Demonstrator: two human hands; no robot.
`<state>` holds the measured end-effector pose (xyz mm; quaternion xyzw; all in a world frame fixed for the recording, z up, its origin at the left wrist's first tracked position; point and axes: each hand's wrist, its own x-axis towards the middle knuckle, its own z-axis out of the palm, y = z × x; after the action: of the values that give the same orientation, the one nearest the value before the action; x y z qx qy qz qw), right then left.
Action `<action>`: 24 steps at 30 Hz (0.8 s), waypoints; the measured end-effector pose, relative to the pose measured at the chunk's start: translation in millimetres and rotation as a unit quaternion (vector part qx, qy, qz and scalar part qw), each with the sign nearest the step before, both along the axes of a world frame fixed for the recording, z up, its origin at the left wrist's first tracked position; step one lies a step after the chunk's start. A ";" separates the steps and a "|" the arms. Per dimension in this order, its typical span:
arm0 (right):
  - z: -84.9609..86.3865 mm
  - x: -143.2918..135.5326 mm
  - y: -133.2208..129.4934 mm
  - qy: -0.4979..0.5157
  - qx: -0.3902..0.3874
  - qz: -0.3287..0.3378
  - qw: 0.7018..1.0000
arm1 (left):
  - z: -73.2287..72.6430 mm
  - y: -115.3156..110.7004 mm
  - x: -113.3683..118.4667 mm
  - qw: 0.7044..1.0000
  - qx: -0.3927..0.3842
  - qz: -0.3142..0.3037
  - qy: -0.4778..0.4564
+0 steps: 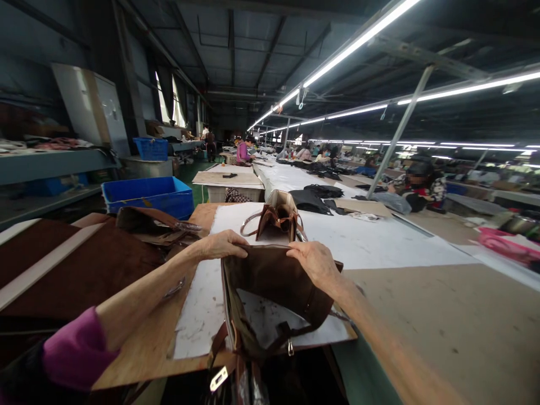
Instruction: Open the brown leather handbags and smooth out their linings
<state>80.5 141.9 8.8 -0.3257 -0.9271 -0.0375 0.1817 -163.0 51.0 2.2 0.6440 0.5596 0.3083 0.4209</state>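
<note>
A brown handbag (278,274) stands in front of me at the near edge of the table, its mouth spread wide and white paper showing through it. My left hand (223,245) pinches the far rim near its left end. On the right part of that same rim, my right hand (314,261) grips with thumb and fingers. Straps, a zip pull (290,347) and a pale metal tag (218,379) hang at the near side. Just beyond the rim sits a second brown bag (276,220) with a looped handle.
White paper (192,326) covers part of the wooden tabletop. Brown pieces (84,264) are heaped at left, with a blue bin (147,197) behind them. Black pieces (312,198) lie farther along the table. A person (422,183) sits at right near a pink basket (506,243).
</note>
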 end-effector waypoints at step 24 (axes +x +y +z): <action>1.1 -48.4 -12.3 0.046 -0.067 0.072 0.994 | -4.9 -3.2 1.4 0.995 0.058 0.043 0.070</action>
<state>32.0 129.7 9.9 -0.2706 -0.9393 0.0531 0.2041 -161.6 47.8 -2.7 0.6628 0.5959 0.3120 0.3290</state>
